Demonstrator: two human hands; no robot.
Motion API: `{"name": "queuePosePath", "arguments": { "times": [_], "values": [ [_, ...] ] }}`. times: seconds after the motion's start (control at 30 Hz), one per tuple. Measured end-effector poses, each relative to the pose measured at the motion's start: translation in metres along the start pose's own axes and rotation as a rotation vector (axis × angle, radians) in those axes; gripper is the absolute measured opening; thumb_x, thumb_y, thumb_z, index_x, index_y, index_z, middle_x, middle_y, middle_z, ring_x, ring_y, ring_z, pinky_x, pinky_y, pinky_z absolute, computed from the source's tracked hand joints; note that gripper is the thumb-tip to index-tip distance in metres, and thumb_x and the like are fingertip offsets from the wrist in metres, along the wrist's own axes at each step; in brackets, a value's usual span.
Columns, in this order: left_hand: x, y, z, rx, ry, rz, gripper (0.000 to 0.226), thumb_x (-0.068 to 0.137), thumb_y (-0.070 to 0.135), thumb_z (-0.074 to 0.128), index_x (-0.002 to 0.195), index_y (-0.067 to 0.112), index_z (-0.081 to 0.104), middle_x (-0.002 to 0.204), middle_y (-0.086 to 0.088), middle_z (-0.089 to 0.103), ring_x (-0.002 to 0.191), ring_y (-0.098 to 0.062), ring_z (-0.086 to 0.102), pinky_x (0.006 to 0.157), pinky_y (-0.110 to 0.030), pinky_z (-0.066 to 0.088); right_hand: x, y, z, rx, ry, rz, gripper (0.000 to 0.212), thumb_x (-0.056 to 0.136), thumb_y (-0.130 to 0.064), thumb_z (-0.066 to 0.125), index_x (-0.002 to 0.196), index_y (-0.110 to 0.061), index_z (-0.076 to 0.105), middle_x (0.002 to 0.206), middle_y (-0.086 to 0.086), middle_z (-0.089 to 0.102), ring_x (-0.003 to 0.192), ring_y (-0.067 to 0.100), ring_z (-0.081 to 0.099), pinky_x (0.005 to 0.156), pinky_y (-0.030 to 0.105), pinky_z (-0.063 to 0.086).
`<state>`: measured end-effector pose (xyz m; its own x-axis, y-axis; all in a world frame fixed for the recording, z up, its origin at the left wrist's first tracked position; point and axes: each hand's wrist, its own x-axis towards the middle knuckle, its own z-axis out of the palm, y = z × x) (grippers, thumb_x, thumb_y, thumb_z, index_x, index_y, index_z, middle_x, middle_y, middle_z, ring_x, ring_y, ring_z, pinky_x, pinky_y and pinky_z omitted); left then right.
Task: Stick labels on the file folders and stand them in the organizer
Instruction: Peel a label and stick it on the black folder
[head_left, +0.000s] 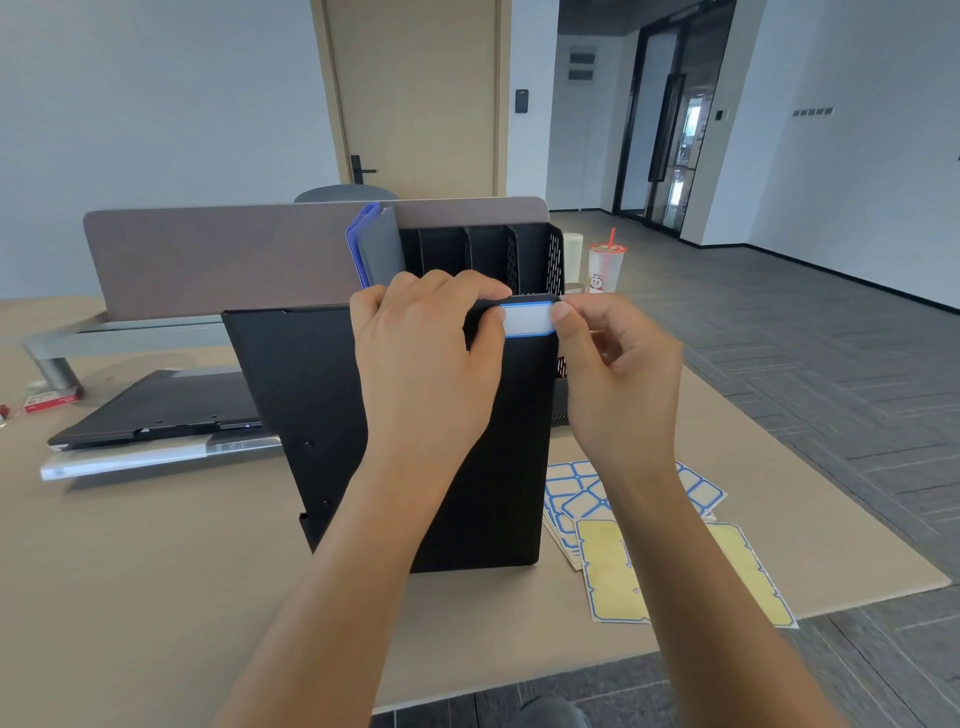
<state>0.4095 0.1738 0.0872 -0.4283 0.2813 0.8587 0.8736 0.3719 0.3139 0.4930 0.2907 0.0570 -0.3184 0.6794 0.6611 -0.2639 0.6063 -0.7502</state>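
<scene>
Nearest, at about 5 o'clock on the desk (156, 571), lie the label sheets (587, 499): white labels edged in blue, with a yellow backing sheet (613, 577) overlapping their near side. Part of them is hidden under the right forearm.

At the centre a black file folder (467, 467) stands upright on the desk, spine toward the camera. The left hand (421, 364) wraps over its top edge, fingers curled round the far side and thumb pressing the left end of a blue-bordered white label (527, 319) against the top of the spine. The right hand (618, 364), at 3 o'clock from the label, pinches the label's right end between thumb and forefinger; its other fingers are loosely curled.

At 9 o'clock from the folder, a black binder (156, 410) lies flat on a clear folder (130, 460). Farther left, a small red and white box (49, 401) sits near the desk's edge.

Behind the upright folder, at 12 o'clock, stands the black mesh organizer (553, 257). A grey and blue folder (376, 244) stands at its left end; the slots to the right look dark and I cannot tell what they hold. At 2 o'clock, just beyond the organizer, a plastic cup (605, 267) with a red straw stands. A grey divider panel (223, 254) runs along the desk's far side, and a wooden door (415, 93) lies beyond.
</scene>
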Motion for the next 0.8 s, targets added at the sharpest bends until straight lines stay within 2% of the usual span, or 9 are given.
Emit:
{"name": "queuePosePath", "arguments": {
  "times": [0.13,0.27,0.43,0.57,0.8],
  "values": [
    [0.000,0.000,0.001,-0.002,-0.007,-0.006,0.016,0.095,0.030,0.064,0.109,0.033,0.073,0.092,0.013,0.071,0.090,-0.013,0.058,0.088,-0.028,0.025,-0.003,0.004,-0.002,0.030,-0.026,0.025,0.003,0.096,-0.019,0.076,0.099,-0.017,0.076,0.084,-0.005,0.074,0.075,0.009,0.067,0.072,0.024,0.055],
    [0.000,-0.005,-0.001,-0.005,-0.028,0.021,0.019,0.094,0.030,0.065,0.111,0.034,0.072,0.092,0.013,0.070,0.090,-0.012,0.058,0.089,-0.026,0.024,-0.005,0.007,0.001,0.062,-0.023,0.027,0.003,0.097,-0.016,0.074,0.099,-0.016,0.076,0.082,-0.008,0.073,0.074,0.008,0.065,0.074,0.025,0.055],
    [0.000,-0.008,-0.002,0.000,-0.055,0.036,0.023,0.091,0.029,0.068,0.113,0.034,0.072,0.089,0.013,0.066,0.089,-0.013,0.057,0.091,-0.028,0.026,-0.006,0.008,0.002,0.094,-0.011,0.029,0.006,0.098,-0.013,0.073,0.100,-0.018,0.077,0.084,-0.005,0.074,0.076,0.010,0.067,0.075,0.025,0.055],
    [0.000,-0.010,-0.001,-0.006,-0.056,0.056,0.024,0.091,0.027,0.070,0.115,0.033,0.072,0.091,0.013,0.066,0.090,-0.013,0.057,0.092,-0.030,0.029,-0.006,0.010,0.001,0.083,-0.007,0.032,0.012,0.100,-0.013,0.070,0.106,-0.016,0.079,0.090,-0.004,0.078,0.085,0.016,0.072,0.082,0.033,0.061],
    [-0.001,-0.010,-0.003,0.000,-0.067,0.060,0.027,0.088,0.032,0.073,0.116,0.034,0.072,0.096,0.013,0.067,0.095,-0.013,0.057,0.093,-0.028,0.026,-0.009,0.007,0.003,0.096,0.025,0.045,0.009,0.097,-0.014,0.073,0.104,-0.016,0.079,0.086,-0.009,0.075,0.078,0.005,0.068,0.076,0.019,0.054]
  ]
}}
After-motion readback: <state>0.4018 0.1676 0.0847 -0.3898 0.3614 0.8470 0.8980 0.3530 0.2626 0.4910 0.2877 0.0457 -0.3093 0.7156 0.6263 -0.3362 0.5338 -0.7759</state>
